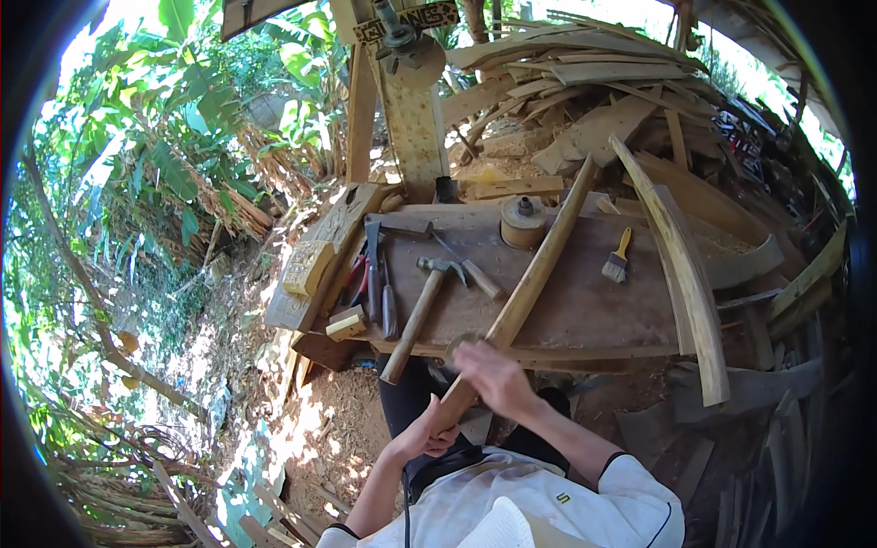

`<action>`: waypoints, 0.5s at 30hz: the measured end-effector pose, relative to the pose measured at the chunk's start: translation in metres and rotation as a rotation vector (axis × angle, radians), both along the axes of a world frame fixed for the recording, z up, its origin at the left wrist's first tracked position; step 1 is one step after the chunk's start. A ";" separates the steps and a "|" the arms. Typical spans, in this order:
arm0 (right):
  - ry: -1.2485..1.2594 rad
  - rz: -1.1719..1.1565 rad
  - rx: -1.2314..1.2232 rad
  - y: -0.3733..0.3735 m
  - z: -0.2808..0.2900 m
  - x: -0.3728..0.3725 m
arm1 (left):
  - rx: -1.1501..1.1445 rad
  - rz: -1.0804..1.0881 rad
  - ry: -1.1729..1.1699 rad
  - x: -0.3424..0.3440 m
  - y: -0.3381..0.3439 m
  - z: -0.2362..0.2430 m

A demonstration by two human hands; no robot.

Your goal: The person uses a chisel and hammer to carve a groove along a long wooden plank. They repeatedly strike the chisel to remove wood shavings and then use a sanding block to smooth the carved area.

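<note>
A long, slightly curved strip of wood (544, 265) slants from my lap up across the workbench. My left hand (426, 433) is closed around its lower end. Over the same strip, above the bench's near edge, lies my right hand (495, 376), blurred a little, with a round brown pad (469, 342) at its fingertips; the kind of pad cannot be made out. To the left of the strip rest a claw hammer (422, 315), a wood-handled tool (480, 277) and a chisel-like tool (390, 306). A yellow-handled brush (618, 256) lies on the right.
The brown workbench (594, 310) carries a round wooden block with a metal centre (523, 224) and a small wood block (347, 323). A second curved strip (681, 274) leans over its right edge. Behind stand a post (411, 137) and stacked boards (585, 68).
</note>
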State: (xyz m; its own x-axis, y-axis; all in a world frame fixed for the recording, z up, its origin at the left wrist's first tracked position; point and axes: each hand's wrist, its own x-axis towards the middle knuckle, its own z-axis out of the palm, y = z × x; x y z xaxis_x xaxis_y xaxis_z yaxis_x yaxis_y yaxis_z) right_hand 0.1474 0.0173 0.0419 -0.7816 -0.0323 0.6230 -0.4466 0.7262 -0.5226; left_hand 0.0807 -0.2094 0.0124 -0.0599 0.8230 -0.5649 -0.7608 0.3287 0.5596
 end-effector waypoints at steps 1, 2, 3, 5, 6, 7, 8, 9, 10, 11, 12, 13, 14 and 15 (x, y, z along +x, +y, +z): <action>0.004 0.021 0.024 -0.007 -0.003 0.006 | 0.012 -0.021 -0.064 -0.001 0.000 -0.002; -0.037 0.136 -0.014 -0.010 -0.004 0.012 | 0.024 -0.041 -0.127 -0.002 0.000 -0.004; -0.062 0.136 -0.005 -0.005 -0.006 0.012 | 0.048 -0.035 -0.129 -0.004 0.001 -0.006; -0.117 0.137 0.009 0.016 -0.012 0.011 | 0.091 -0.021 -0.139 -0.006 0.010 0.008; -0.100 0.052 0.025 0.024 -0.014 0.007 | 0.095 -0.023 -0.068 -0.010 0.012 0.009; -0.106 0.034 0.038 0.021 -0.018 0.009 | 0.103 -0.028 0.000 -0.014 0.016 0.008; -0.112 0.015 0.050 0.015 -0.022 0.011 | 0.112 -0.033 0.068 -0.017 0.018 0.005; -0.117 -0.004 0.063 0.010 -0.026 0.014 | 0.092 -0.048 0.101 -0.020 0.018 -0.003; -0.081 0.098 0.094 0.006 -0.025 0.015 | 0.067 -0.060 0.136 -0.025 0.015 -0.008; -0.074 0.090 0.106 0.009 -0.024 0.015 | 0.042 -0.072 0.172 -0.029 0.012 -0.014; -0.067 0.082 0.118 0.018 -0.022 0.013 | 0.040 -0.075 0.189 -0.032 0.008 -0.019; -0.067 0.070 0.132 0.029 -0.021 0.011 | 0.040 -0.083 0.200 -0.035 0.010 -0.019; -0.011 -0.035 0.139 0.042 -0.018 0.004 | 0.040 -0.086 0.212 -0.035 0.011 -0.018; -0.049 -0.088 0.140 0.039 -0.019 0.006 | 0.037 -0.070 0.221 -0.034 0.011 -0.017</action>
